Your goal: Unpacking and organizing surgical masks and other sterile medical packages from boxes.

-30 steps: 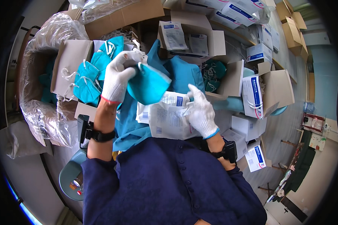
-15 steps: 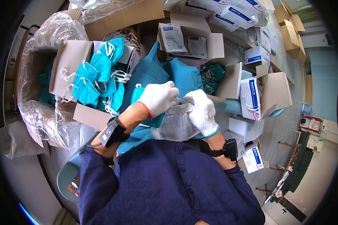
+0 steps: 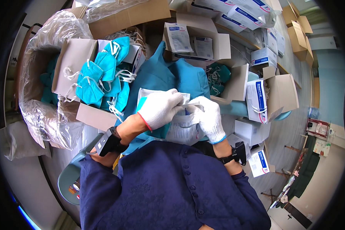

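Note:
Both of my hands wear white knitted gloves. My left hand (image 3: 161,109), closed, grips the upper edge of a clear-and-white plastic pouch (image 3: 182,131) at chest height. Opposite it, my right hand (image 3: 209,119) pinches the same pouch, and a pale strip of its edge runs between the fingers. A teal mask (image 3: 163,132) shows under my left hand; whether it is in the pouch or behind it I cannot tell. Left of my hands, a pile of teal folded masks (image 3: 90,82) with white ear loops fills an open carton (image 3: 73,69).
A large box lined with clear plastic (image 3: 51,124) stands at the far left. Ahead lies blue cloth (image 3: 151,78). An open carton with packed pouches (image 3: 223,46) is beyond it; another carton (image 3: 237,82) holds dark green masks. White-and-blue boxes (image 3: 256,101) stand at right.
The pouch's top now spreads wider, with more white film showing beyond my left hand. Both hands have shifted slightly downward, and the pale strip between them is more visible.

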Demonstrator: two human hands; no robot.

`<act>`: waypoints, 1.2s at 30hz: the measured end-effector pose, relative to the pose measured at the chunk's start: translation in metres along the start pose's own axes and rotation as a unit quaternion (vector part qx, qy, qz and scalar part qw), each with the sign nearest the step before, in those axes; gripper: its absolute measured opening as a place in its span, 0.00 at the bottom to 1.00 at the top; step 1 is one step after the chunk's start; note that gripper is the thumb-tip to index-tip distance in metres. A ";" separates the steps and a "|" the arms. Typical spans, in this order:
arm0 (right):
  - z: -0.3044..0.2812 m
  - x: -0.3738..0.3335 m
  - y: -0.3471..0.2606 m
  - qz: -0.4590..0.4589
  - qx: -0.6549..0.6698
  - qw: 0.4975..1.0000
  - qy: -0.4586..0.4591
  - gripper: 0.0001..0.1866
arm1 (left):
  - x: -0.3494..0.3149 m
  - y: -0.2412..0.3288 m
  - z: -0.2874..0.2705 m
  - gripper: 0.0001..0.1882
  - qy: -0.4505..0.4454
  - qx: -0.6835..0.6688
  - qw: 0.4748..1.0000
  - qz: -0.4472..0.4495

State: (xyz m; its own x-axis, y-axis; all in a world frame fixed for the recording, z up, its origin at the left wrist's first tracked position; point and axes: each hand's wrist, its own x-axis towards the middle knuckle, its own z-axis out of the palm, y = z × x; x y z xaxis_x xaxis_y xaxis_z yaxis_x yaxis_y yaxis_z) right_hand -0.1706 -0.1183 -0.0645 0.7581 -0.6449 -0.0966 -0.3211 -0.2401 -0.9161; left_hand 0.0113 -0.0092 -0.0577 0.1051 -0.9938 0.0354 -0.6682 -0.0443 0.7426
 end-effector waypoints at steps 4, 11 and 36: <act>0.001 -0.001 -0.014 -0.027 -0.025 0.999 0.015 0.06 | 0.004 0.001 -0.004 0.07 -0.035 0.001 0.998 0.052; 0.017 0.021 0.039 -0.049 -0.115 0.990 0.063 0.10 | -0.010 0.035 0.016 0.07 0.000 0.054 0.970 0.236; -0.003 0.008 0.014 0.112 0.113 0.973 0.167 0.13 | -0.011 0.056 0.001 0.27 -0.227 0.109 0.968 -0.007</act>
State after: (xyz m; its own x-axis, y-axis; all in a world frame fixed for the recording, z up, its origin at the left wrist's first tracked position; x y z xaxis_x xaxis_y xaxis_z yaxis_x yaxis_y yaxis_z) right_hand -0.1710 -0.1290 -0.0771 0.4435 -0.8721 -0.2069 -0.2965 0.0750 -0.9521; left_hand -0.0276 -0.0008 -0.0170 -0.1860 -0.9329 -0.3083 -0.8143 -0.0293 0.5798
